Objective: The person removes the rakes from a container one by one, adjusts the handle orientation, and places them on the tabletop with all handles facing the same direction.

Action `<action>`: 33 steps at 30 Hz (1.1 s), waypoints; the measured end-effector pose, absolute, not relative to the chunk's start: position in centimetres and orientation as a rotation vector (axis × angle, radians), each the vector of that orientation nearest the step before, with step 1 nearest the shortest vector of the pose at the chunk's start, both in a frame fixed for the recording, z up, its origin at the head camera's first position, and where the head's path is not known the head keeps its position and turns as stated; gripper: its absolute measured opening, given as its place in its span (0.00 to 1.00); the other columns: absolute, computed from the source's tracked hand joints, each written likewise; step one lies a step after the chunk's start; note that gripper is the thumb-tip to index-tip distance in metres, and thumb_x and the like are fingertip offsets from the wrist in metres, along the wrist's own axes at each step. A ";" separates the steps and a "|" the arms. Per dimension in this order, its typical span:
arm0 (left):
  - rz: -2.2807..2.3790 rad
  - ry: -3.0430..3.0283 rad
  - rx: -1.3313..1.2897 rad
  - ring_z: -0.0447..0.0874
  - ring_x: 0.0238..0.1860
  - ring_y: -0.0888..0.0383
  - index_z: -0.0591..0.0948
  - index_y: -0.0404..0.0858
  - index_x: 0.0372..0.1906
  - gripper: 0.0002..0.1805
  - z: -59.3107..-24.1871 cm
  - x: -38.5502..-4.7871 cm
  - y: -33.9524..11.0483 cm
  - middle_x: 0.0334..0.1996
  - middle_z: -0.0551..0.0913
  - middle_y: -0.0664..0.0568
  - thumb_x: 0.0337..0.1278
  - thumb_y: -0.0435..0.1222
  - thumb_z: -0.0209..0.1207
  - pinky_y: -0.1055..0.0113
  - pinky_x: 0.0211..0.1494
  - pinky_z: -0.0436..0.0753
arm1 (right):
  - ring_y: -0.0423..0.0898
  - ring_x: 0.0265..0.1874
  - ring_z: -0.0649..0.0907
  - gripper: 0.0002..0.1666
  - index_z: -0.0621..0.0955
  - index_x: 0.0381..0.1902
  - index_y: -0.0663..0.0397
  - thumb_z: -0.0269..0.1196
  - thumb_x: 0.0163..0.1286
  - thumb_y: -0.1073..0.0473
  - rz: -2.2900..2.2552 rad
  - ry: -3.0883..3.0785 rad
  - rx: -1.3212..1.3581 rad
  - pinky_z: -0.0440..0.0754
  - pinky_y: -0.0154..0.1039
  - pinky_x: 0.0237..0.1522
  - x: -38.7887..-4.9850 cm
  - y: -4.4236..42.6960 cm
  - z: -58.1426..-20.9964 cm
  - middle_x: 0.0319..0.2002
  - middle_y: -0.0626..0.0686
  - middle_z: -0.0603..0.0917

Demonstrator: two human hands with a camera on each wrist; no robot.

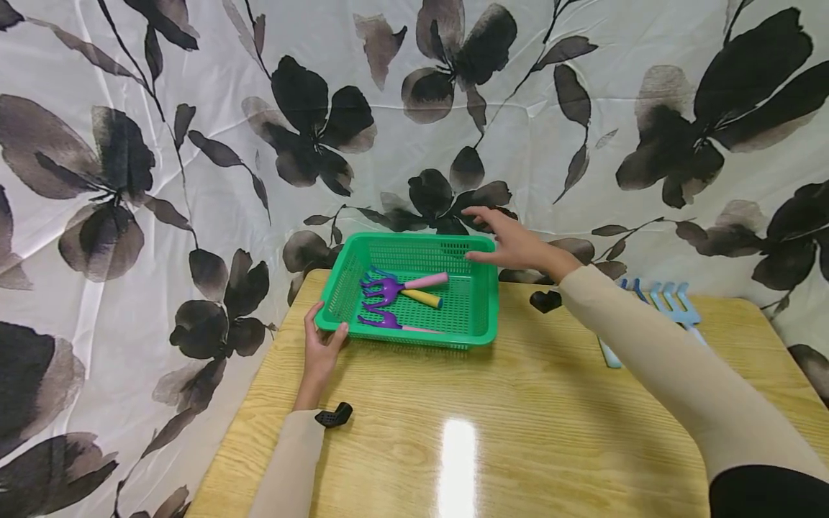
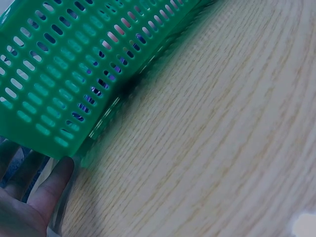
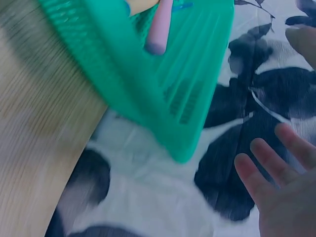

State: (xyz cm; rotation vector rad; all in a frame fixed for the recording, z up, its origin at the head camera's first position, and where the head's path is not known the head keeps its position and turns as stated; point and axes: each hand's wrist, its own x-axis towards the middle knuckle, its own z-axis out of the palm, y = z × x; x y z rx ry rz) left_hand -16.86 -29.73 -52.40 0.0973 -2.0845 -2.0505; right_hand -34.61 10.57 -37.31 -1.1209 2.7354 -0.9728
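Observation:
A green plastic basket is at the far left part of the table. In it lie two purple toy hand rakes with pink handles and a blue-headed one with a yellow handle. My left hand grips the basket's near left corner, thumb on the front and fingers round the left side; the left wrist view shows the thumb by the lower corner. Over the basket's far right corner is my right hand, fingers spread and holding nothing. A gap separates its fingertips from the basket in the right wrist view.
On the right of the wooden table, a light blue toy rake and darker blue prongs show, partly hidden by my right sleeve. A flowered curtain hangs close behind the table and along its left side.

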 end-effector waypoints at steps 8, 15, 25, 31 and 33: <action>-2.011 -2.097 0.078 0.73 0.60 0.51 0.51 0.43 0.81 0.41 -51.2 -16.3 -29.4 0.70 0.66 0.27 0.72 0.32 0.60 0.74 0.53 0.79 | 0.61 0.68 0.72 0.51 0.60 0.80 0.44 0.73 0.67 0.45 -0.927 2.657 -1.195 0.71 0.62 0.65 -36.3 5.3 -38.5 0.69 0.63 0.72; -2.043 -2.084 0.085 0.73 0.61 0.47 0.52 0.41 0.81 0.41 -50.9 -16.3 -29.5 0.69 0.66 0.27 0.71 0.31 0.60 0.70 0.53 0.80 | 0.61 0.69 0.71 0.50 0.61 0.79 0.47 0.73 0.67 0.47 -0.936 2.570 -1.211 0.69 0.61 0.66 -36.9 1.5 -40.7 0.71 0.64 0.70; -2.050 -2.070 0.039 0.69 0.67 0.39 0.51 0.41 0.80 0.41 -51.5 -16.3 -29.5 0.71 0.63 0.25 0.72 0.32 0.61 0.74 0.55 0.78 | 0.63 0.69 0.71 0.51 0.59 0.80 0.43 0.73 0.67 0.45 -0.840 2.488 -1.020 0.70 0.63 0.66 -37.3 -0.9 -44.2 0.70 0.63 0.72; -2.047 -2.086 0.066 0.70 0.66 0.42 0.51 0.42 0.80 0.41 -51.4 -16.2 -29.6 0.72 0.63 0.28 0.72 0.33 0.61 0.72 0.53 0.80 | 0.62 0.62 0.78 0.46 0.63 0.78 0.41 0.71 0.69 0.43 -0.821 2.452 -0.945 0.74 0.62 0.62 -37.4 -1.3 -46.2 0.67 0.62 0.75; -2.046 -2.083 0.068 0.71 0.65 0.44 0.51 0.42 0.80 0.42 -51.4 -16.2 -29.7 0.72 0.63 0.27 0.72 0.33 0.61 0.71 0.53 0.80 | 0.61 0.58 0.80 0.44 0.65 0.77 0.43 0.71 0.69 0.46 -0.825 2.439 -0.943 0.75 0.60 0.60 -37.3 -1.5 -46.5 0.64 0.63 0.77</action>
